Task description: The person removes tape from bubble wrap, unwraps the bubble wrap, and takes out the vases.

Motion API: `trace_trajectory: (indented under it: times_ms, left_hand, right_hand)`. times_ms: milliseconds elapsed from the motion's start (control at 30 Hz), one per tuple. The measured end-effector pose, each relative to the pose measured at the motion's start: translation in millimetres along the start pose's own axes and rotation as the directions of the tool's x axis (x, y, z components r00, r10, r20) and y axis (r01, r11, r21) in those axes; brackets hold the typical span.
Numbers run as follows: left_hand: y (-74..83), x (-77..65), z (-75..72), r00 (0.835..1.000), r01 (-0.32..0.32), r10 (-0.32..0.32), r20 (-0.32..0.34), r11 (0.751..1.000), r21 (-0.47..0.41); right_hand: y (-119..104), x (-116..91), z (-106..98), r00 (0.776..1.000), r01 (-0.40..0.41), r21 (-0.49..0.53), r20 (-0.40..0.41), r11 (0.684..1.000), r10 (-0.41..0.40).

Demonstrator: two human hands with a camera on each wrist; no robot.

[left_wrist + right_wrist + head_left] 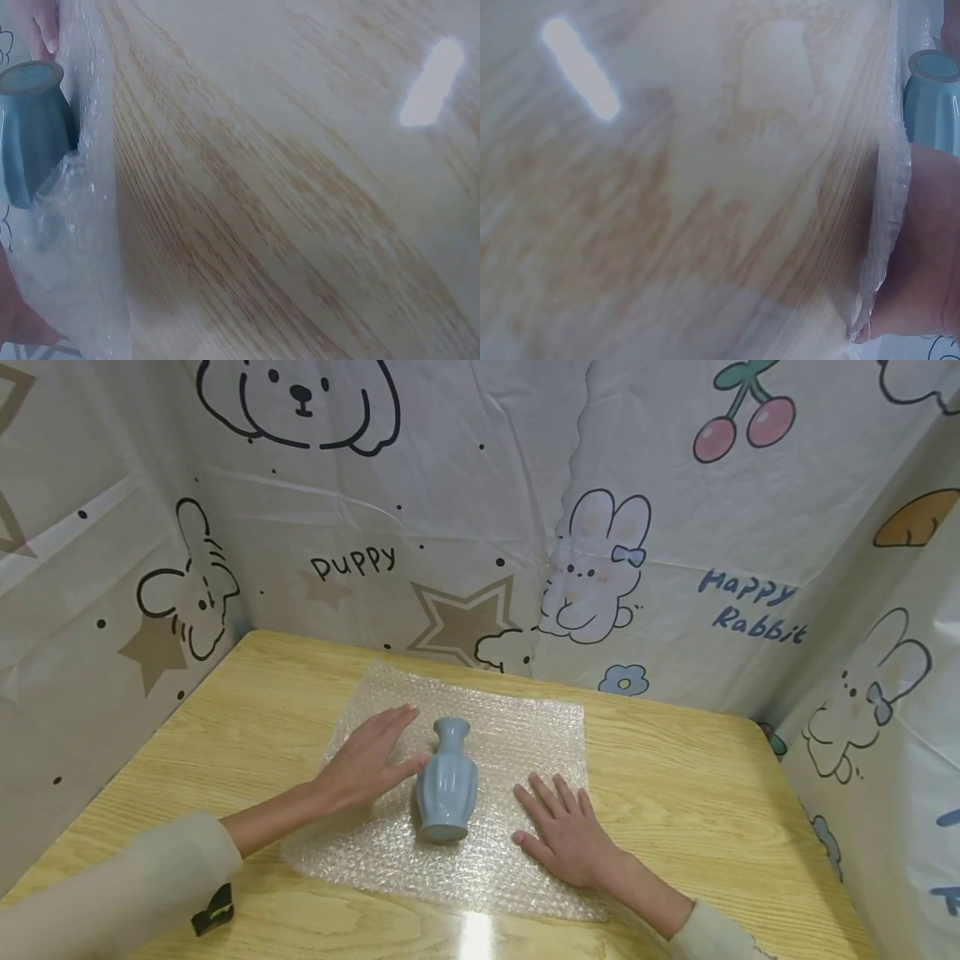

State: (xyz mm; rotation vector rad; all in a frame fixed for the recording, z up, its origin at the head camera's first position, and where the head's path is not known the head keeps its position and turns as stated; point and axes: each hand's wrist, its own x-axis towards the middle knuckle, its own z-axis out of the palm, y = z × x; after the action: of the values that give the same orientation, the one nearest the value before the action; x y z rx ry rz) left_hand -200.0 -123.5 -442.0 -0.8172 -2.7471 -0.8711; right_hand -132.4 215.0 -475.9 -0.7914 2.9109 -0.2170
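A glazed blue-grey vase (447,789) lies on its side on a sheet of bubble wrap (495,868), its neck pointing to the back and its base to the front. At the vase's left, my left hand (367,756) has its fingers extended, with the thumb tip right at the vase's shoulder. Spread flat, my right hand (570,835) rests on the right part of the bubble wrap, apart from the vase. In the left wrist view the vase (34,127) shows base first beside the wrap's edge. The right wrist view shows the vase (934,97) beyond the right hand.
The bubble wrap lies on a wood-grain table (675,785). A printed cloth (450,510) with cartoon animals hangs at the back and both sides. Near the left sleeve is a small black object (213,912) with a yellow mark.
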Motion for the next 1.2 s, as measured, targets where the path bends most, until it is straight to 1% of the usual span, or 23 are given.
trace_trajectory:
  times_ms: [133,267,500,633,833,933,1033,1200]
  left_hand:
    - [3.6,-0.3,2.2,1.0,0.006,-0.005,0.014,0.999,-0.032]
    - [6.2,0.4,5.1,0.999,0.022,-0.019,0.027,0.996,-0.088]
    - [13.1,1.3,8.9,0.993,0.096,-0.083,0.081,0.98,-0.174]
    - [17.9,1.7,11.1,0.985,0.151,-0.125,0.118,0.958,-0.244]
    - [25.8,3.8,13.3,0.966,0.245,-0.197,0.167,0.904,-0.349]
    - [28.4,5.5,13.8,0.96,0.27,-0.218,0.177,0.89,-0.367]
    - [29.3,6.8,14.7,0.956,0.283,-0.228,0.185,0.882,-0.376]
    - [29.6,8.5,17.7,0.945,0.313,-0.242,0.219,0.861,-0.401]
  right_hand:
    - [-0.1,-0.2,0.1,1.0,-0.005,-0.001,0.005,1.0,0.005]
    - [0.3,0.1,0.0,1.0,-0.007,-0.01,0.004,1.0,0.007]
    - [0.5,0.4,-0.9,1.0,-0.003,-0.018,0.001,1.0,0.003]
    - [0.1,0.4,-0.6,1.0,-0.001,-0.018,-0.002,1.0,0.001]
    - [0.2,-0.4,0.7,1.0,0.002,-0.014,-0.012,1.0,-0.002]
    - [0.4,-0.4,0.9,1.0,0.001,-0.014,-0.014,1.0,-0.002]
    - [0.4,-0.6,0.8,1.0,0.003,-0.012,-0.017,1.0,-0.003]
    - [-0.1,-0.7,-0.1,1.0,0.002,-0.014,-0.018,1.0,-0.002]
